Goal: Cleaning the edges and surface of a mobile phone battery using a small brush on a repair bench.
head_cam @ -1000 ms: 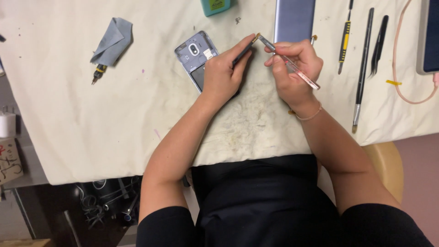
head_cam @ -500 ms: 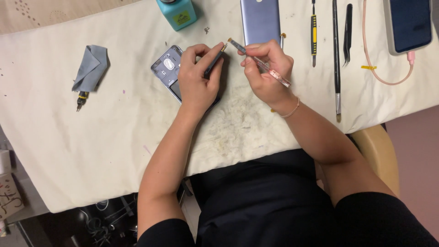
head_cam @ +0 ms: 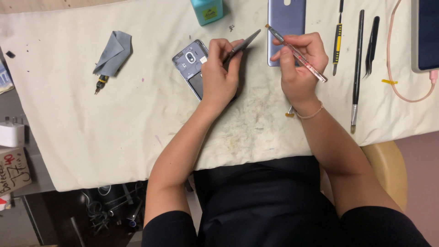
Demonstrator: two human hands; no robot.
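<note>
An opened phone with its back off lies on a stained white cloth. My left hand rests on the phone's lower half and pinches grey tweezers whose tips point up and to the right. My right hand is to the right, apart from the phone, holding a thin pink pen-like tool at a slant. The blue-grey back cover lies just above my right hand.
A teal bottle stands at the top. A folded grey cloth covers a small screwdriver at left. At right lie a yellow-handled screwdriver, a long black tool, black tweezers, a pink cable and a tablet.
My two hands have drawn apart: the right hand with the pink tool moved right, away from the tweezers. The view shifted, so the table items sit lower and further left in frame.
</note>
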